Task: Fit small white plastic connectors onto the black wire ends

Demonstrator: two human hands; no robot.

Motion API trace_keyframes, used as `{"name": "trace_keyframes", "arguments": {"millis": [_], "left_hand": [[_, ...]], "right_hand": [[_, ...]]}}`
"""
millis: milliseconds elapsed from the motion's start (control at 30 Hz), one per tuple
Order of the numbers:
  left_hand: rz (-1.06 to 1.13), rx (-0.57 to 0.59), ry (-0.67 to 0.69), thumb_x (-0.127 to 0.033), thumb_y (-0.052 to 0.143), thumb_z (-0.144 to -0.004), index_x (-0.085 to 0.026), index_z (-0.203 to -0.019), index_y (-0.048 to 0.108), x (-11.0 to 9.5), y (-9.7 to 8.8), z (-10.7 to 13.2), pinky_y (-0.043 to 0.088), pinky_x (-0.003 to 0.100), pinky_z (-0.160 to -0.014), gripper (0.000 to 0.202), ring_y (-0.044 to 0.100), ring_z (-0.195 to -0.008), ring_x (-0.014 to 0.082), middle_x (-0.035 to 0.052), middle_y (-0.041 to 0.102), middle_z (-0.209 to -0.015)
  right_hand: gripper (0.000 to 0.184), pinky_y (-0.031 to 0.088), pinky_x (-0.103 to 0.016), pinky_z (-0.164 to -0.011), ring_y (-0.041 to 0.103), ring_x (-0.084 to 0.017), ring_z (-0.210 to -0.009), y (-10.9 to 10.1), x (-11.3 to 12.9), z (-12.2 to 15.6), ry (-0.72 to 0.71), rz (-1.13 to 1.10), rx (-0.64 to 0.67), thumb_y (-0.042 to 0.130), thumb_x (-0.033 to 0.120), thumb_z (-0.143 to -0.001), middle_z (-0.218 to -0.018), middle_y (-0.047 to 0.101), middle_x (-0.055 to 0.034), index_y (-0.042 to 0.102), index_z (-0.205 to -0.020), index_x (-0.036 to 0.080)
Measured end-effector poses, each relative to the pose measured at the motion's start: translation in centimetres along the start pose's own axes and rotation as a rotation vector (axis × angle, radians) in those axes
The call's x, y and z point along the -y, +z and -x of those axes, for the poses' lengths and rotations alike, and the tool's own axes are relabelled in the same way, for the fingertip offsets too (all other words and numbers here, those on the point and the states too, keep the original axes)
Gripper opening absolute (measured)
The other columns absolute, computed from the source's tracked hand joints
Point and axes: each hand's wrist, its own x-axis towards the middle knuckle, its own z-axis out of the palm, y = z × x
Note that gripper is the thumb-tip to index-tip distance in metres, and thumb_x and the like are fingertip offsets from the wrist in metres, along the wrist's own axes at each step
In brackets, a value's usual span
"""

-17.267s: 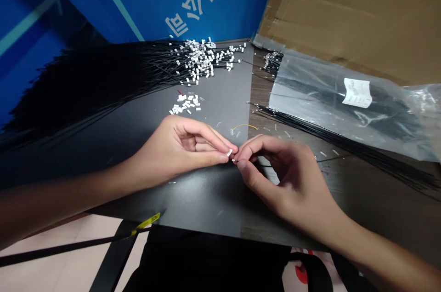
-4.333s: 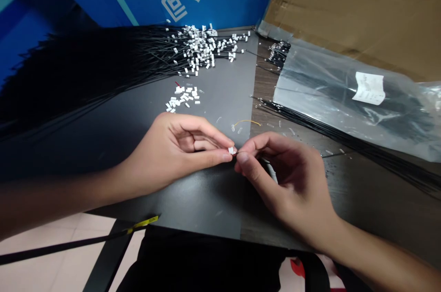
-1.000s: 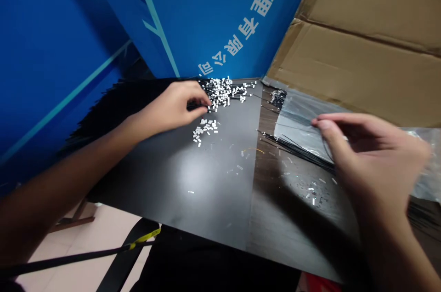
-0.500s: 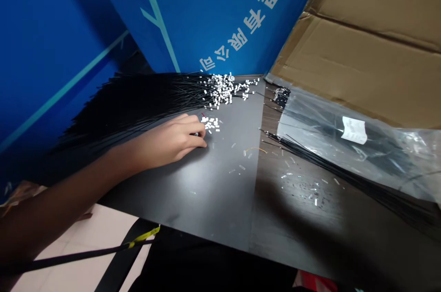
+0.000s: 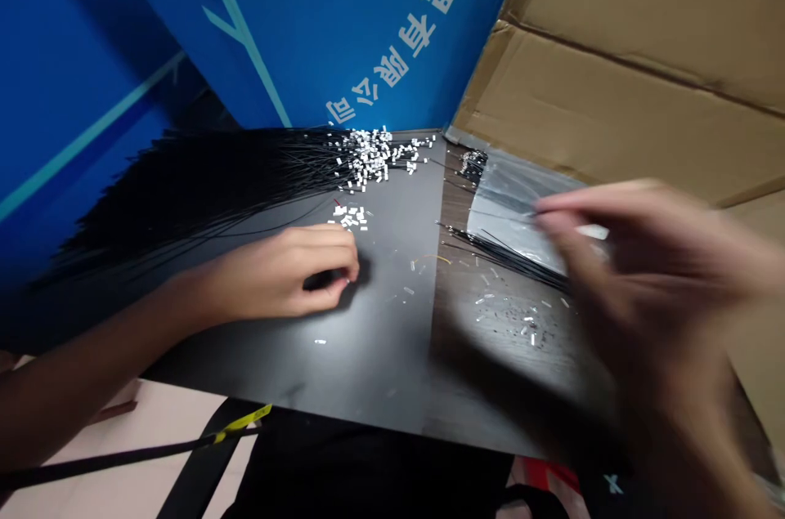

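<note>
while our left hand [image 5: 288,274] curls closed on the mat [image 5: 368,355] just beside the white plugs [image 5: 349,216], our right hand [image 5: 643,274] is blurred, so we can't tell its grip; a hasty sweep could scatter them.

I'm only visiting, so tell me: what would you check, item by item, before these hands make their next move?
1. Left hand resting on the dark mat: ok.
2. Something pinched in its curled fingers: cannot tell.
3. Small pile of white pieces close by, just beyond its fingertips: ok.
4. Right hand sharp enough to read: not ok, it is blurred, above the plastic bag.
5. A wire held in that hand: cannot tell.
6. Loose black wires lying beside the bag, apart from the big bundle: ok.
</note>
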Motion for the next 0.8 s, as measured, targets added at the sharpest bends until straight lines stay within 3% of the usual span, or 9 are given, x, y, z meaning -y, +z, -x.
{"name": "trace_keyframes", "arguments": {"millis": [133,233,300,400,500,800], "left_hand": [[0.448,-0.003,-0.144,-0.002,0.066,-0.082,-0.017,-0.083,0.072,-1.9,1.6,-1.9,0.048,0.024,-0.068,0.016,0.061,-0.070,0.0124,0.0010,0.070,-0.081],[0.906,-0.060,-0.353,-0.005,0.071,-0.072,-0.014,-0.076,0.071,-2.4,3.7,-3.3,0.047,0.021,-0.061,0.010,0.056,-0.063,0.0108,0.0008,0.068,-0.072],[1.085,-0.139,-0.439,-0.008,0.074,-0.072,-0.013,-0.077,0.070,-2.4,5.1,-4.0,0.048,0.020,-0.060,0.009,0.058,-0.062,0.0102,0.0008,0.068,-0.070],[1.133,-0.241,-0.460,-0.010,0.076,-0.076,-0.013,-0.082,0.071,-2.4,6.7,-4.5,0.048,0.017,-0.059,0.009,0.059,-0.063,0.0085,-0.0002,0.068,-0.070],[1.160,-0.306,-0.462,-0.008,0.079,-0.079,-0.012,-0.090,0.073,-2.8,7.1,-4.3,0.049,0.015,-0.057,0.013,0.061,-0.064,0.0078,0.0006,0.071,-0.073],[1.202,-0.325,-0.449,0.003,0.079,-0.079,-0.011,-0.089,0.078,-3.8,7.2,-3.7,0.055,0.013,-0.061,0.017,0.067,-0.064,0.0059,0.0003,0.075,-0.080]], "right_hand": [[0.011,0.066,-0.040,-0.086,0.079,-0.026,-0.097,1.4,-0.5,1.7,0.015,-0.095,0.039,0.079,0.028,-0.101,-0.108,0.085,-0.0086,0.088,-0.107,0.025],[0.014,0.065,-0.037,-0.084,0.079,-0.021,-0.089,2.3,-0.7,3.0,0.060,-0.235,0.086,0.077,0.019,-0.099,-0.097,0.086,-0.0056,0.090,-0.100,0.025],[0.016,0.064,-0.034,-0.085,0.080,-0.019,-0.089,2.6,-0.6,3.5,0.095,-0.323,0.114,0.077,0.018,-0.099,-0.099,0.088,-0.0041,0.091,-0.102,0.027],[0.020,0.064,-0.031,-0.086,0.081,-0.017,-0.091,2.7,-0.3,3.9,0.124,-0.415,0.130,0.078,0.017,-0.098,-0.101,0.089,-0.0023,0.091,-0.103,0.030],[0.020,0.064,-0.028,-0.080,0.081,-0.015,-0.084,2.9,-0.1,4.2,0.194,-0.491,0.120,0.083,0.016,-0.094,-0.098,0.089,-0.0015,0.091,-0.106,0.030],[0.026,0.062,-0.017,-0.078,0.077,-0.009,-0.079,3.5,0.3,5.0,0.352,-0.692,0.198,0.094,0.007,-0.083,-0.089,0.087,0.0032,0.089,-0.099,0.027]]}}
